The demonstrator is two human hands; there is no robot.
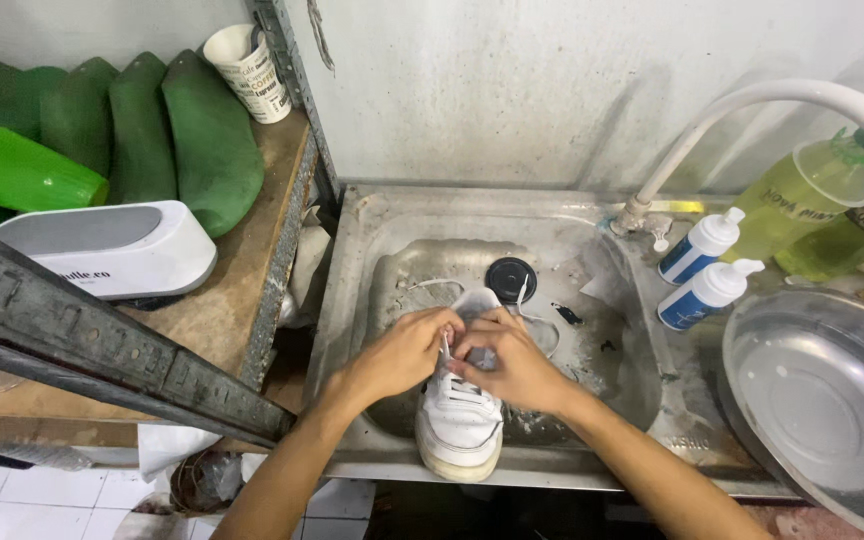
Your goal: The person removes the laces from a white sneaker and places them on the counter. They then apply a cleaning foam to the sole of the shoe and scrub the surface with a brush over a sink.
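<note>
Head view looks down on a metal sink (pixel 352 260) with a white shoe (pixel 460 415) in it. Its toe sticks out over the sink's front edge, and its heel end points toward the black drain plug (pixel 510 278). Both hands sit on top of the shoe, right where the white laces (pixel 446 345) are. The left hand (pixel 402 352) has its fingers pressed together, pinching a lace. The right hand (pixel 512 362) is touching the left one, and its fingers are curled tight on the laces too — the fingertips meet in the middle. A loose bit of lace trails in the wet sink behind the shoe.

A white tap (pixel 782 105) bends over the sink from the right. Two white and blue bottles (pixel 704 268) stand just beside it, with a big shiny metal bowl (pixel 822 400) near them. On the left is a wooden shelf (pixel 237 290) — it holds green shoe forms (pixel 182 125), a green cup (pixel 27 172) and a white box (pixel 112 250).
</note>
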